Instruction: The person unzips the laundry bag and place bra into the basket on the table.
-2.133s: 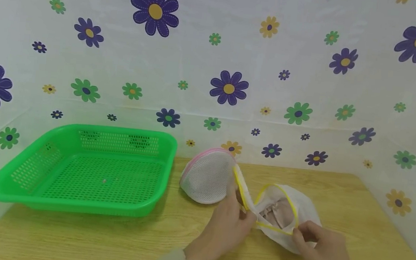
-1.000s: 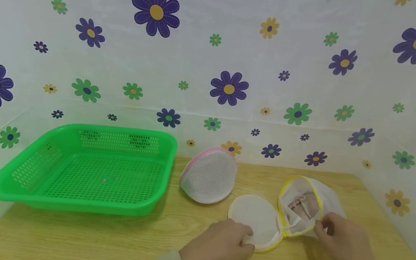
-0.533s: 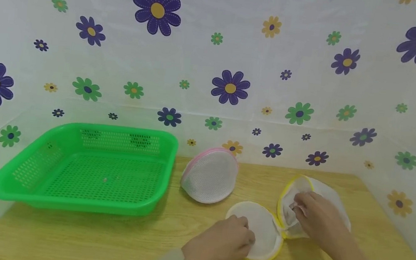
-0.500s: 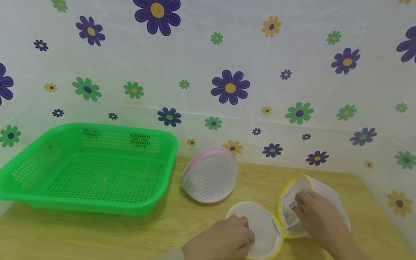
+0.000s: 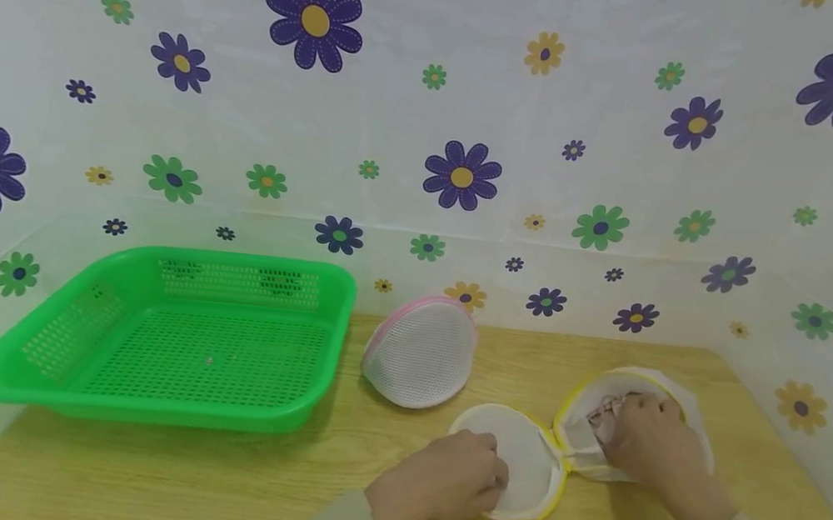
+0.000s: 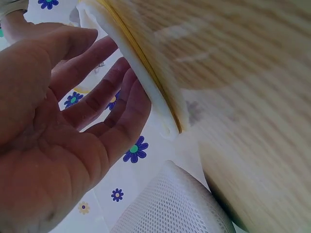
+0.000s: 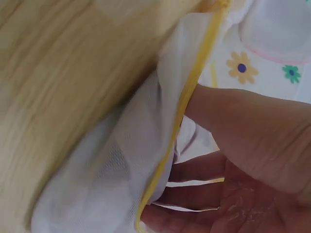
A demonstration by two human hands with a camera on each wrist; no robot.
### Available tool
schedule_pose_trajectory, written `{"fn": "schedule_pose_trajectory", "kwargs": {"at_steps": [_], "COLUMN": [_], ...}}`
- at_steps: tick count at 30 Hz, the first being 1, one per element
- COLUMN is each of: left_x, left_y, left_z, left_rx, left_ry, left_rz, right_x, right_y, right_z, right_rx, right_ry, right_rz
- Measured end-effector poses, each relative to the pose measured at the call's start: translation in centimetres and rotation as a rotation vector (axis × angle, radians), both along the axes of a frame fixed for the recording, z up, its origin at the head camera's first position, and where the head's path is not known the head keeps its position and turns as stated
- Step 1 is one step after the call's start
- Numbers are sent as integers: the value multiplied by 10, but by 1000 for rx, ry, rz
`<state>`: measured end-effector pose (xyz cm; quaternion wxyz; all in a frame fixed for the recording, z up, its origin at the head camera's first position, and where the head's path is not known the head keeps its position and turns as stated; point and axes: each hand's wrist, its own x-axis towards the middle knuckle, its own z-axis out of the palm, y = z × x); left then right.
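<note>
A white mesh laundry bag with yellow zipper trim [image 5: 698, 421] lies unzipped on the right of the table. Its round lid [image 5: 528, 463] is folded out flat to the left. My left hand [image 5: 444, 480] rests on that lid, its fingers loosely bent and touching it in the left wrist view. Reaching through the opening, my right hand [image 5: 659, 438] holds a crumpled mauve garment [image 5: 603, 416] inside the bag. In the right wrist view the yellow rim and mesh cover the fingertips, with some of the cloth [image 7: 187, 138] between thumb and fingers.
A green perforated plastic basket [image 5: 161, 413] stands at the left. Between basket and bag sits a white mesh laundry bag with pink trim [image 5: 422, 357], near the back edge. A flower-print sheet [image 5: 401, 108] hangs behind and beside the wooden table [image 5: 214, 483].
My left hand has lowered the lid from upright to flat and stays on it. My right hand has left the bag's rim and gone inside to the garment; the opening is spread wider.
</note>
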<state>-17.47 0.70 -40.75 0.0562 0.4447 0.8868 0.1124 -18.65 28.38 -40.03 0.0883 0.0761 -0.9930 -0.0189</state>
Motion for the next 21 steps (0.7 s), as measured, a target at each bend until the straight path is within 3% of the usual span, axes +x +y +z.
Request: {"fn": "schedule_pose_trajectory", "kwargs": {"at_steps": [4,8,13,21], "left_x": [1,1,1,1], "left_y": [-1,-2,-1,-1], "left_z": [1,1,2,1], "left_rx": [-5,3,20,22], "left_ry": [-8,-6,15,2], "left_rz": [1,-8,-18,-4], "right_x": [-6,-9,-10,-10], "right_y": [3,6,14,42], "right_z": [-8,-9,-9,-7], "right_rx": [-19,-96,-151,-392], "right_ry": [1,-64,-70,-27], "right_rz": [85,87,69,221]}}
